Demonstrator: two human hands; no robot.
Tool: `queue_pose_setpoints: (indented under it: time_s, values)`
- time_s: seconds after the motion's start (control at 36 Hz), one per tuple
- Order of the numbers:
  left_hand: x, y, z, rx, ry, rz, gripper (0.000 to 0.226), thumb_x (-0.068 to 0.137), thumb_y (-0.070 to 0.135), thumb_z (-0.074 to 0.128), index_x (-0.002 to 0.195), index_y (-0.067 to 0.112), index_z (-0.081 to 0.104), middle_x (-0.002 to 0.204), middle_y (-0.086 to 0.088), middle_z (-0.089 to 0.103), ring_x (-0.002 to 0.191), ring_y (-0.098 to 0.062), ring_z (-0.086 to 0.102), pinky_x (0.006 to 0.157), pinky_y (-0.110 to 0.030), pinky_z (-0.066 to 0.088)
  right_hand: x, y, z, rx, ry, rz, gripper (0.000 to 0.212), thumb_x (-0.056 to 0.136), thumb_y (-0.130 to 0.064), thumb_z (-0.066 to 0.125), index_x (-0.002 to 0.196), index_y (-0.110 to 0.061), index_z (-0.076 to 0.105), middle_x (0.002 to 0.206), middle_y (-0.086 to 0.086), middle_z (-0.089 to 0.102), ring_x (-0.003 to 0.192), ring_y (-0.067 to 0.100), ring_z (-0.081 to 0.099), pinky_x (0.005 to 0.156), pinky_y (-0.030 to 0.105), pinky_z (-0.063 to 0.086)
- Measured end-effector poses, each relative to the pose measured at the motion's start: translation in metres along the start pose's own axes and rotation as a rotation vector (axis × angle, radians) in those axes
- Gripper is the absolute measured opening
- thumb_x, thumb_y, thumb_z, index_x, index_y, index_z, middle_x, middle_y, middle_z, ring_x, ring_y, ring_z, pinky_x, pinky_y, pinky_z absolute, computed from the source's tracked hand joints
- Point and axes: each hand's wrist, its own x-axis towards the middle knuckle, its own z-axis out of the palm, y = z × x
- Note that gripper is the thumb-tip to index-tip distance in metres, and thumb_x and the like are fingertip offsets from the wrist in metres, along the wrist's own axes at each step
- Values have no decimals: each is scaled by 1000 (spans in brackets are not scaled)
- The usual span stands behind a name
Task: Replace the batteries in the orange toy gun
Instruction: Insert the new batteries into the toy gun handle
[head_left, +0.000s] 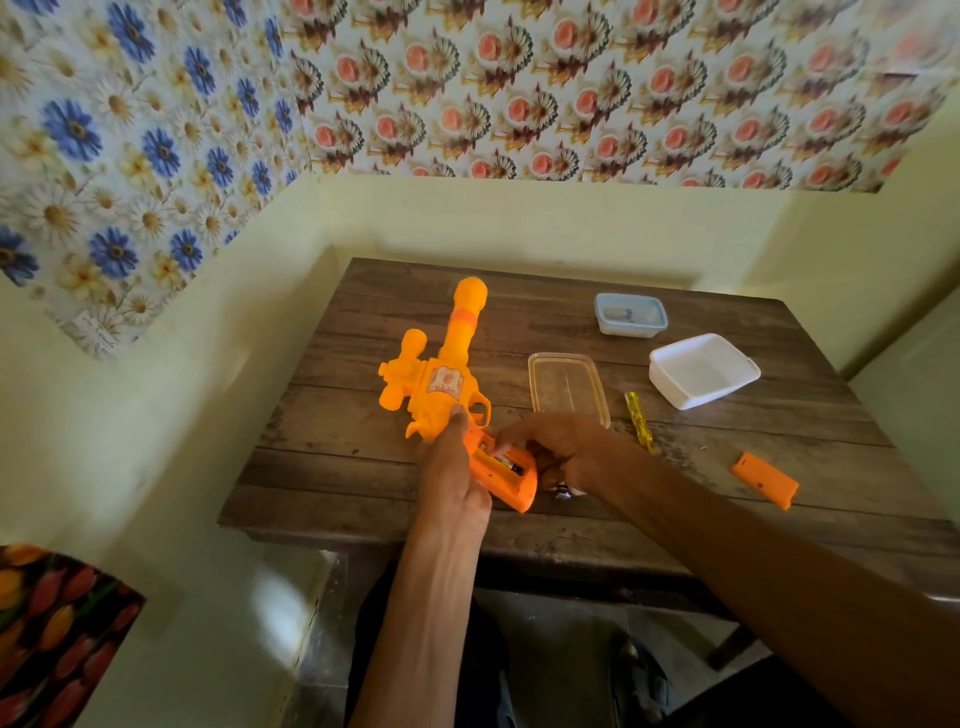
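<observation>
Bay (506, 462) open, cover (763, 480) at 3 o'clock
My left hand (452, 473) grips gun (441, 384) steady; right hand (561, 449) at bay, hold I cannot tell.

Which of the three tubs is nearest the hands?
The clear tub, right behind the right hand at the gun. The blue tub and white tub sit farther back, toward the right.

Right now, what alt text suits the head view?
A person's left hand grips the orange plastic toy gun on a dark wooden table while the right hand works at its open battery compartment; the orange cover lies aside.
</observation>
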Motion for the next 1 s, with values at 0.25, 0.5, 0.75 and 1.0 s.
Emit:
queue_pose_setpoints:
  time_s: [0.25,0.5,0.75,1.0]
  values:
    - [2,3,-1,-15,-5,-18,30,96,24,57,124,13,54,109,-17,62,81,-30,66,66,-42,54,7,-1,0,-43,-5,-7,18,71,-3,76,76,-11,61,85,8,59,72,20,54,54,27,44]
    - [8,3,-7,10,-99,53,29,98,26,53,126,18,56,104,-10,67,87,-23,64,81,-46,52,5,-1,-15,96,-68,-126,24,90,-33,65,83,-12,55,63,1,43,44,6,31,32,15,25]
    - [2,3,-6,-40,-130,12,30,97,27,55,126,21,56,114,-14,68,104,-31,65,95,-55,48,-21,-4,-15,-379,36,-424,19,98,-20,51,106,-15,67,72,0,55,54,5,41,42,18,28]
    - [-3,5,-5,-23,-163,61,27,98,26,52,125,22,56,107,-10,70,97,-26,67,98,-53,47,-18,-6,-14,-335,128,-580,16,74,-13,79,83,-25,76,81,-3,75,81,7,69,68,20,50]
